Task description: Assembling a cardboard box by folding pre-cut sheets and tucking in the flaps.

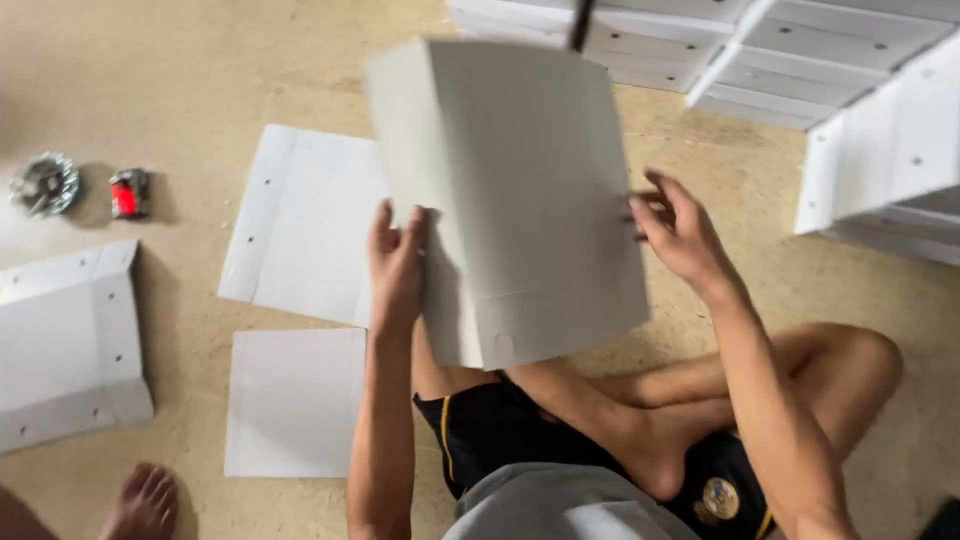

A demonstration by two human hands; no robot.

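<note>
Person sits cross-legged on the floor (200, 80), holding up a half-folded white cardboard box (510, 200) in front of the chest, above the knees. Box is blurred, tilted, open side seems to face down toward the lap; a side wall is folded up on the left.

Left hand (397, 265) lies flat against the box's left wall, fingers (385, 225) pointing up, thumb on the near face, grasping that edge. Right hand (680, 232) is at the box's right edge, fingers (650, 205) spread and bent onto the edge; they touch it, but whether they really clamp it I cannot tell.

On the floor under and left of the box: a flat white cardboard sheet (300, 225) with small punched holes, and just below it a plain white sheet (292, 400). Further left, another partly folded box piece (65, 345) with holes. Near the top left, a shiny round metal thing (45, 184) and just beside it a small red and black object (128, 193), too small to tell.

Top right: stacks of finished white boxes (800, 60). Bottom left corner: another person's bare foot (145, 503).
</note>
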